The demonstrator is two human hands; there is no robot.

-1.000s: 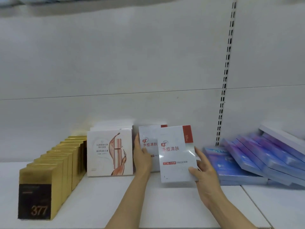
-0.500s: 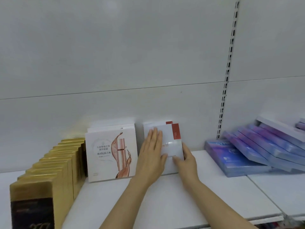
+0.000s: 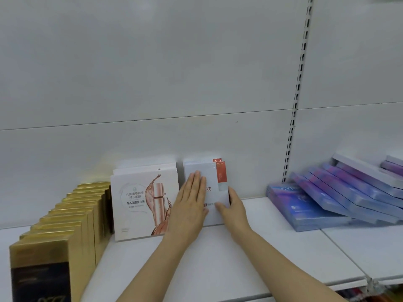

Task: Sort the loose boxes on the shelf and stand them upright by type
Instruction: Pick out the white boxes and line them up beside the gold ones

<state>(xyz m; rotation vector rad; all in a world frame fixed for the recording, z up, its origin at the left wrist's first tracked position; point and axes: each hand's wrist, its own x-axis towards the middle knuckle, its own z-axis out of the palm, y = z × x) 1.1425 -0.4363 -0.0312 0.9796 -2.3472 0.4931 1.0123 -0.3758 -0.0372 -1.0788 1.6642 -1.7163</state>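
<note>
Two white boxes with a red corner (image 3: 216, 182) stand upright one behind the other at the back of the shelf (image 3: 239, 269). My left hand (image 3: 189, 205) presses flat with straight fingers on the face of the front box. At that box's lower right edge, my right hand (image 3: 234, 209) grips it, thumb on the front and fingers round the side. Blue-purple boxes (image 3: 340, 192) lie loose in a slanting, overlapping pile on the right.
White boxes with a rose-gold bottle print (image 3: 139, 201) stand upright just left of my left hand. A row of gold boxes (image 3: 72, 216) runs from them to the near left. A slotted upright post (image 3: 294, 116) splits the back wall.
My right hand has carried the front white-and-red box back and stood it against the one behind. My left hand left that rear box's side and now lies flat on the front face.
</note>
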